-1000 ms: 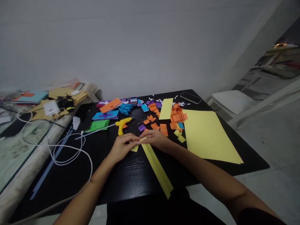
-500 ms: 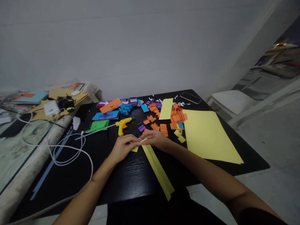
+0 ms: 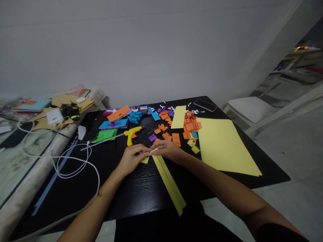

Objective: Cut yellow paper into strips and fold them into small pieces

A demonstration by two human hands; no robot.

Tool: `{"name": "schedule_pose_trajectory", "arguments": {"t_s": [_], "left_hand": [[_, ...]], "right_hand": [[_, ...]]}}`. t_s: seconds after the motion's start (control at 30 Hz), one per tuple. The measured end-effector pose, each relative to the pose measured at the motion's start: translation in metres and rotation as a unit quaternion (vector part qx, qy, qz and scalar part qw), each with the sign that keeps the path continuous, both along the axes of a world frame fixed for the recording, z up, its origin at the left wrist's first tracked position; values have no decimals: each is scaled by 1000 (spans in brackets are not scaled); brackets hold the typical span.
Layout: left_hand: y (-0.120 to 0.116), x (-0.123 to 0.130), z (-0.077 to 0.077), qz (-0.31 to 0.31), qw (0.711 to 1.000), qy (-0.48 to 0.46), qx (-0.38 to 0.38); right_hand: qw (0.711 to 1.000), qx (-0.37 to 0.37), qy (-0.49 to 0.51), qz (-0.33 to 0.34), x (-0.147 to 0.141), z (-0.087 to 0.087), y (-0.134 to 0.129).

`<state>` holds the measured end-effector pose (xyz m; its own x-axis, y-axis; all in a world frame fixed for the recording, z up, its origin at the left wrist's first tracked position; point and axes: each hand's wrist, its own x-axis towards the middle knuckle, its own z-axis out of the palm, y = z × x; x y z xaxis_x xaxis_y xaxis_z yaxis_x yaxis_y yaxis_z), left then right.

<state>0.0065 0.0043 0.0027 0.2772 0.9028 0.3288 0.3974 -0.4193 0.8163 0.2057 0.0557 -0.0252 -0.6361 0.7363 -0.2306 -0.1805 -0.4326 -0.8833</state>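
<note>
A long yellow paper strip [image 3: 169,181], creased lengthwise, slants from my fingers down past the table's front edge. My right hand [image 3: 168,150] pinches its upper end between thumb and fingers. My left hand [image 3: 135,158] meets it there, its fingertips closed on the same end of the strip. Under the left fingers a small yellow paper piece [image 3: 145,161] partly shows. Just beyond my left hand lies a yellow glue gun [image 3: 131,135]. Small orange paper pieces [image 3: 176,138] and a purple piece [image 3: 152,137] are scattered beyond my right hand.
Large yellow sheets [image 3: 224,148] cover the right of the black table, with a phone [image 3: 205,105] behind. Green [image 3: 106,135] and blue [image 3: 114,124] paper stacks lie at back left. A white cable [image 3: 97,171] loops across the left side. A white chair [image 3: 247,107] stands at right.
The strip's lower end has shifted very slightly to the left. Both hands stay together at its upper end, almost unmoved.
</note>
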Motion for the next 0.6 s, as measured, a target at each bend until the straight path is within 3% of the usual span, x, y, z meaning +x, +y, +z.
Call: {"name": "schedule_pose_trajectory", "arguments": {"t_s": [0.6], "left_hand": [[1,0,-2,-1,1000,5,6]], "right_hand": [[1000,-22,8,5,0,-3,1]]}}
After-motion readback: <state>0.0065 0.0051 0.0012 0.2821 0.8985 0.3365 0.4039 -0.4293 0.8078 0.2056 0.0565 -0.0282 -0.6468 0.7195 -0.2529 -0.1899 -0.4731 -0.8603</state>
